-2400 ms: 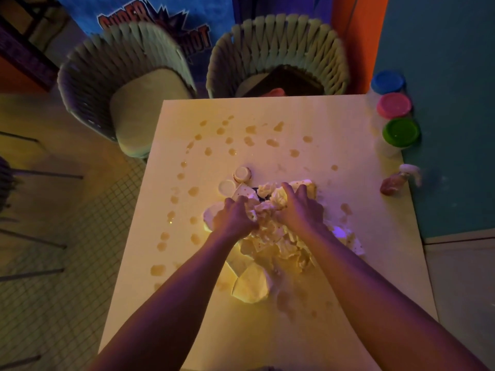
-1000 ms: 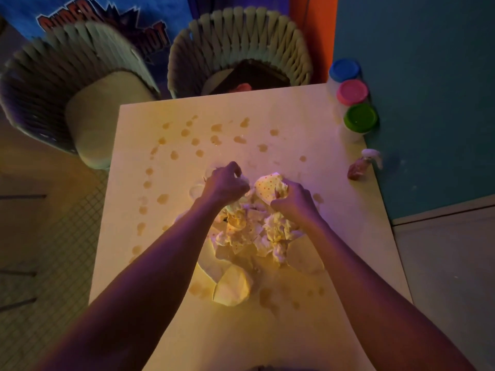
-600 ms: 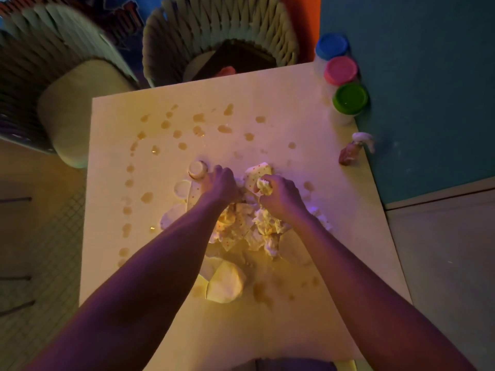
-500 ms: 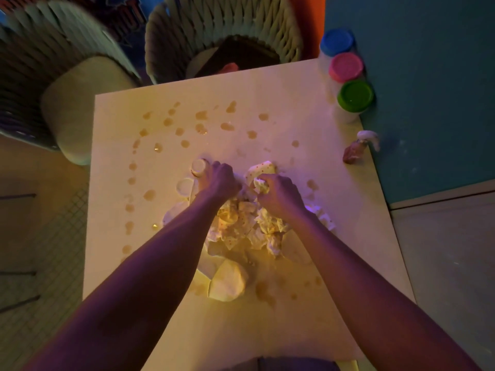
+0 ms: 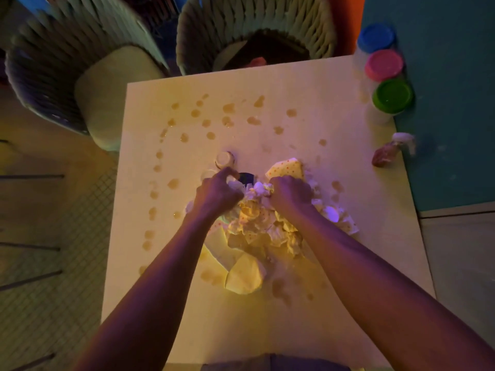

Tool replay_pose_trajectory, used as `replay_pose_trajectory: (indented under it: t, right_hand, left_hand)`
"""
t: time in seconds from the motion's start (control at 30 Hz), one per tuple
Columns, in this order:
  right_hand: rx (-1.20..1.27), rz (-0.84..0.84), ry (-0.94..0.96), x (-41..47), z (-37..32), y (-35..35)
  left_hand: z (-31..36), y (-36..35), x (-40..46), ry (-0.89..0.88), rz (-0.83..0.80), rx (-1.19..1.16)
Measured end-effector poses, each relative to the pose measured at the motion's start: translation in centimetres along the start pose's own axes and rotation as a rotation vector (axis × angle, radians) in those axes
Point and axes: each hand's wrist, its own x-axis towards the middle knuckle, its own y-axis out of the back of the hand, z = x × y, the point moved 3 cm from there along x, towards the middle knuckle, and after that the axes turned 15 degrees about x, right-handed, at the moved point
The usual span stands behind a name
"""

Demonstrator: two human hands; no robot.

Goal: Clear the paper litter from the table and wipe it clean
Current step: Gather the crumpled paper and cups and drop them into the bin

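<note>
- Table (image 5: 267, 330) top spreads all round the two hands, dotted with amber drops in an arc beyond and left of them; none of it looks wiped yet.
- Chairs (image 5: 107, 84), two woven ones, stand past the far edge, well beyond the grip.
- Litter (image 5: 261, 223), a crumpled heap of spotted paper, lies under and between the hands and runs on toward the person; its long axis goes from the knuckles back along the forearms, with a flat piece (image 5: 245, 275) at the near end, apart from both hands.
- Left hand (image 5: 217, 195) is curled down into the heap's left side, fingers bunched on paper.
- Right hand (image 5: 290, 195) is clenched on a wad at the heap's right side, with a spotted sheet (image 5: 288, 168) sticking out just past its knuckles.
- Tubs (image 5: 385, 65), three with coloured lids, sit far to the right of the right hand, at the table's edge.
- Spray bottle (image 5: 391, 152) lies right of the right hand, nearer than the tubs; that hand is the closer one for it.
- Cup (image 5: 223, 159), small and round, sits just beyond the left fingertips, not gripped.
- Judgement: the gathering is part done; the loose near pieces need pulling in before the heap can be lifted whole.
</note>
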Motion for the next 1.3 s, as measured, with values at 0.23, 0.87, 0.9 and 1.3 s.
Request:
replay_pose_trajectory:
  t: [0.23, 0.87, 0.9, 1.3]
  right_hand:
    - [-0.015, -0.012, 0.007, -0.5, 0.3, -0.2]
    - [0.609, 0.236, -0.150, -6.5, 0.4, 4.6]
    - [0.661, 0.256, -0.158, -7.1, 0.4, 4.5]
    - [1.375, 0.444, -0.357, -14.5, -0.5, 2.3]
  left_hand:
    - [1.2, -2.9, -1.5, -0.057, 0.099, 0.151]
    - [-1.1, -0.1, -4.6, -0.088, 0.245, -0.181]
    - [-1.3, -0.1, -5.0, -0.105, 0.249, -0.207]
    - [-3.5, 0.1, -9.6, -0.234, 0.219, -0.368]
